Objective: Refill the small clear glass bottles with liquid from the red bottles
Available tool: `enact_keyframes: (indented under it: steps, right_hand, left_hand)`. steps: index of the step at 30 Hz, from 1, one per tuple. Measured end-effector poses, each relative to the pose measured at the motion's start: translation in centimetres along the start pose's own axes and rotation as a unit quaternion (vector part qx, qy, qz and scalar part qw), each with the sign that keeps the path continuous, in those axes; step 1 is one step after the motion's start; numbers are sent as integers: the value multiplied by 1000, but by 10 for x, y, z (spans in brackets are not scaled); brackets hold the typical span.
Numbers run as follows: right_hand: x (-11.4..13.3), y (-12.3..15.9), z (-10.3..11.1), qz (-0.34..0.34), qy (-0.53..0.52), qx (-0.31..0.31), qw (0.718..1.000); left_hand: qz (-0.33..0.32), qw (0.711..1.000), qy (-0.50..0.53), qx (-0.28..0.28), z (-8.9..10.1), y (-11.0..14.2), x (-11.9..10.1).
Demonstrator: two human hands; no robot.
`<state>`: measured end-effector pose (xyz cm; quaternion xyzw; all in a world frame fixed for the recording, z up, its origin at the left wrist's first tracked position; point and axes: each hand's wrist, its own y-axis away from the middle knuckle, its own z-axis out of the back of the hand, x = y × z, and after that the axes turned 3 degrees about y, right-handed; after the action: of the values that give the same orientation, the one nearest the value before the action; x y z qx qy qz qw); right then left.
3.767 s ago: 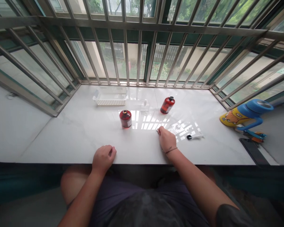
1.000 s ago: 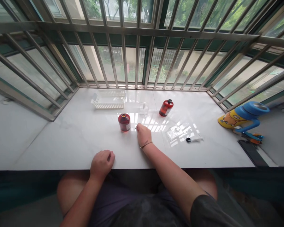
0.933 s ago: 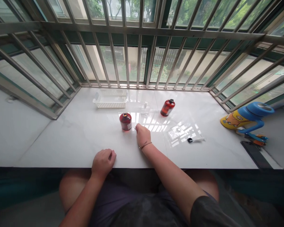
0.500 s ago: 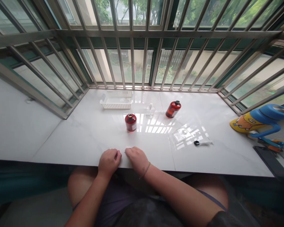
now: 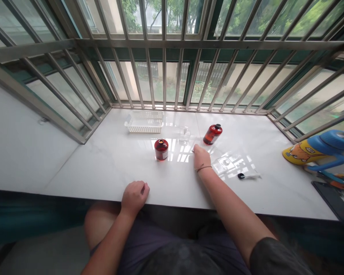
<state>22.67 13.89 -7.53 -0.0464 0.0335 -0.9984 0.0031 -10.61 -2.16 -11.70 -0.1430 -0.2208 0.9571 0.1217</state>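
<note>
My right hand (image 5: 202, 156) is stretched out over the table, its fingers curled together and partly hidden from above. Just beyond it a red see-through bottle (image 5: 213, 134) with a black top stands tilted in view. A small clear plastic piece (image 5: 185, 133) lies to the hand's upper left. Left of the hand stands a second red bottle (image 5: 161, 150), its neck uncapped. My left hand (image 5: 135, 194) rests at the table's near edge, closed in a loose fist with nothing showing in it.
A white perforated basket (image 5: 145, 128) sits at the back. On the right lie a clear plastic packet (image 5: 226, 163), a black-headed piece with a pale stem (image 5: 248, 176), a blue and yellow bottle (image 5: 306, 149) and a dark phone (image 5: 329, 198). Metal bars (image 5: 177, 76) line the windows.
My right hand has moved forward and to the right, away from my left hand, toward the capped red bottle. My left hand stays at the edge. The view has shifted slightly.
</note>
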Motion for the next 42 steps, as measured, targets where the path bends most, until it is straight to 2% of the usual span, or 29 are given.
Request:
enact_keyframes:
  steps: [4,9,15,18,20,22,24,26,27,29,31,34,37,39,40,41,42]
  right_hand:
    - [-20,51,-2,-29,35,-6,999]
    - [-21,132,-3,20,39,5,999]
    - [16,202,-5,163,-45,-14,985]
    - [40,222,-3,248,-96,16,964]
    - [50,228,1,293,-144,34,945]
    - [48,226,4,291,-190,22,937]
    - [33,213,5,231,-208,-16,950]
    - [10,192,4,138,-190,-55,970]
    - [0,181,1,91,-174,-62,979]
    - [-13,164,-4,50,-165,-65,983]
    - [-7,158,-9,51,-174,-53,982]
    - [32,170,-13,101,-213,-13,972]
    - [75,187,-11,171,-276,41,945]
    - [89,192,-5,200,-316,73,925]
    - [90,192,0,187,-370,96,905]
    - [87,190,7,149,-454,122,870]
    - [81,188,14,91,-561,150,809]
  left_hand:
    - [-2,1000,6,2,-1,0,0]
    - [-5,1000,-15,3,-1,0,0]
    - [-4,1000,-18,4,-2,0,2]
    - [-6,1000,-29,2,-2,-1,1]
    - [-10,999,-34,2,-2,-2,1]
    - [-13,999,-35,3,-1,-2,0]
    - [-12,999,-34,3,-1,-2,0]
    - [-10,999,-33,2,-1,-2,0]
    - [-8,999,-33,1,-1,-2,0]
    - [-6,999,-33,0,-1,-2,-1]
    - [-4,999,-32,1,-1,-2,-1]
    - [-2,1000,-28,0,0,-3,-2]
    - [0,1000,-24,-4,0,-3,-2]
    - [-3,1000,-23,-4,0,-3,-2]
    - [-5,1000,-23,-4,0,-4,-2]
    - [-7,1000,-24,-4,0,-4,-1]
    - [-9,1000,-26,-4,0,-4,-1]
